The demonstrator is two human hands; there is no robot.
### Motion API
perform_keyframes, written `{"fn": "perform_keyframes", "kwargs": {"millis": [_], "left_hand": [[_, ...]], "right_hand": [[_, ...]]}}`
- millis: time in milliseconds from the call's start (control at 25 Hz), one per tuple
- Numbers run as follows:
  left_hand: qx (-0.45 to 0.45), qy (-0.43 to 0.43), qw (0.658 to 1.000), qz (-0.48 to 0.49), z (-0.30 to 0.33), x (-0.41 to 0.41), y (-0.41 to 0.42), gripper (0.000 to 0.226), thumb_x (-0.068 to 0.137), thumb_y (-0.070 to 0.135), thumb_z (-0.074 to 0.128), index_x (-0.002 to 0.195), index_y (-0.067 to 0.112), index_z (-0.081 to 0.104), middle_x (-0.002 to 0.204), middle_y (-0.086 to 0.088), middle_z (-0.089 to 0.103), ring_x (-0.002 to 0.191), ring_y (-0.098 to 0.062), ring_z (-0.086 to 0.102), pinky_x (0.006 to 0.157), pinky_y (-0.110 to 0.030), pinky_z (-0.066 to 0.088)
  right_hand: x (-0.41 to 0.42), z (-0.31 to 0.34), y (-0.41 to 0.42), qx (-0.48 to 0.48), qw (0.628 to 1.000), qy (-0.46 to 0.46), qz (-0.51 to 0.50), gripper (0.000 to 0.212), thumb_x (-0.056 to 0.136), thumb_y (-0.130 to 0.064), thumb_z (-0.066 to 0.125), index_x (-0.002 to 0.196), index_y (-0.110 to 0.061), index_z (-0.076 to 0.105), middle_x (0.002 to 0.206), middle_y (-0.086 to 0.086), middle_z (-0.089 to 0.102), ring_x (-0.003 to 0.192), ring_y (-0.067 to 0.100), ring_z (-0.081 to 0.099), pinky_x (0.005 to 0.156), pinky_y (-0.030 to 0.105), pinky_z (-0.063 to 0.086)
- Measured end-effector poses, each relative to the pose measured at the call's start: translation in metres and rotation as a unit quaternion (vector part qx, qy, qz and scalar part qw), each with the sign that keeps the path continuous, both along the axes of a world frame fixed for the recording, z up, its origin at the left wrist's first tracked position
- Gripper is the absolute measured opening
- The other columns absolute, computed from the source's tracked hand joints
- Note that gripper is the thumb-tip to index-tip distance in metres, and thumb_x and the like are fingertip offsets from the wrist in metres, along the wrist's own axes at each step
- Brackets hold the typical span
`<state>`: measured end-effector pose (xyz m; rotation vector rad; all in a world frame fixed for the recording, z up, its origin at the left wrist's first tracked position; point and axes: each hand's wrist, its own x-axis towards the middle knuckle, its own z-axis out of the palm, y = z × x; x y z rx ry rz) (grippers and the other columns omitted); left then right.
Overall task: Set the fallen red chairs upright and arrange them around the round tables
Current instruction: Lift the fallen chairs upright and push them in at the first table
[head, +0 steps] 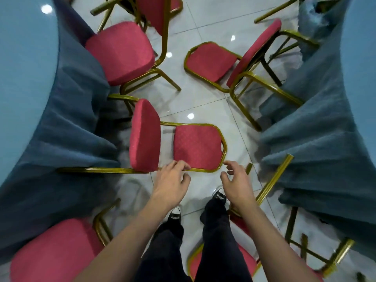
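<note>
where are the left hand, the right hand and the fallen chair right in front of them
left hand (173, 181), head view, back of the hand
right hand (237, 183), head view, back of the hand
fallen chair (197, 146), head view, red pad of its backrest

2 draped worktops flank a floor aisle: the left worktop (26, 78) and the right worktop (358, 78). Between them lies a fallen chair (195, 147) just ahead of both hands, left hand (173, 180) touching its frame, right hand (238, 184) just beside it. Farther ahead, a second fallen chair (211, 62) lies right of an upright chair (120, 51)
</note>
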<state>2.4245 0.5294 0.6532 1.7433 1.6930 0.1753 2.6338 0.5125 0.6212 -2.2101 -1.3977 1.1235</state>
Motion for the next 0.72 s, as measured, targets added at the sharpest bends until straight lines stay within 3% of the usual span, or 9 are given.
{"fn": "perform_keyframes", "kwargs": {"millis": [120,280,520,720], "left_hand": [[-0.035,0.017,0.998,0.046,-0.045,0.028,0.022,0.027,0.095,0.023,0.051,0.121,0.026,0.058,0.118,0.006,0.057,0.109,-0.019,0.049,0.095,-0.030,0.034],[-0.051,0.020,0.995,0.087,-0.160,0.058,0.061,0.033,0.092,0.023,0.053,0.124,0.026,0.056,0.120,0.004,0.057,0.112,-0.020,0.051,0.100,-0.041,0.041],[-0.067,0.015,0.993,0.096,-0.410,0.066,0.102,0.043,0.092,0.014,0.058,0.133,0.023,0.053,0.135,0.001,0.046,0.119,-0.019,0.050,0.104,-0.035,0.040],[-0.076,0.077,0.983,0.151,-0.598,0.041,0.119,0.058,0.094,0.019,0.061,0.149,0.021,0.039,0.152,-0.016,0.031,0.136,-0.039,0.040,0.116,-0.045,0.032]], "right_hand": [[0.027,-0.055,0.042,-0.022,0.999,0.021,0.021,0.035,0.097,-0.026,0.055,0.132,-0.026,0.055,0.125,0.002,0.057,0.113,0.017,0.059,0.097,0.039,0.049],[0.056,-0.181,0.101,-0.035,0.999,0.017,0.033,0.034,0.097,-0.027,0.056,0.131,-0.027,0.056,0.123,0.002,0.058,0.107,0.017,0.060,0.093,0.040,0.051],[0.089,-0.433,0.164,-0.056,0.997,-0.052,-0.010,0.037,0.097,-0.030,0.054,0.132,-0.020,0.054,0.122,0.006,0.060,0.108,0.025,0.060,0.091,0.040,0.050],[0.118,-0.613,0.180,-0.103,0.985,-0.128,-0.055,0.044,0.099,-0.033,0.052,0.138,-0.014,0.044,0.131,0.015,0.055,0.116,0.035,0.057,0.095,0.046,0.049]]}}
